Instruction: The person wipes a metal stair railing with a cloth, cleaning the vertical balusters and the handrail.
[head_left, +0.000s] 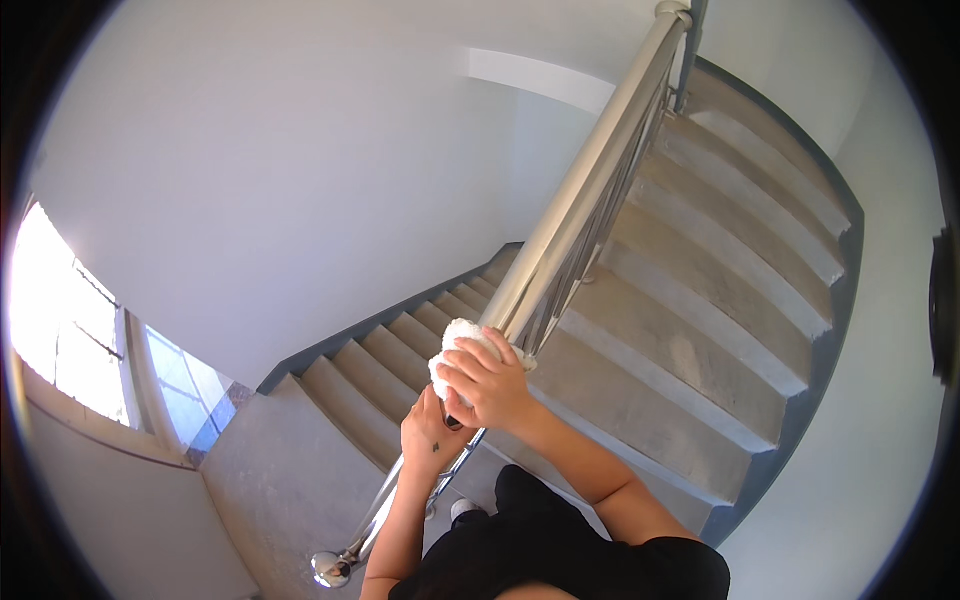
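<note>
A white fluffy cloth (455, 337) is bunched over the top of the shiny metal handrail (574, 202). My right hand (487, 382) grips the cloth from above, fingers bent across it and pressed against the rail. Just below it, my left hand (435, 435) is wrapped around the same rail, with its fingertips close to the cloth's lower edge. The rail underneath both hands is mostly hidden. Thin metal balusters (592, 225) run beneath the upper length of the rail, and a round metal ball (331, 570) caps its lower end.
Concrete stairs (690, 352) rise on the right. Another flight (375, 375) lies beyond the rail, beside a white wall (300, 187) with a grey painted border. A bright window (71, 315) is at left above the landing (277, 465). One white shoe (465, 508) shows beside the rail.
</note>
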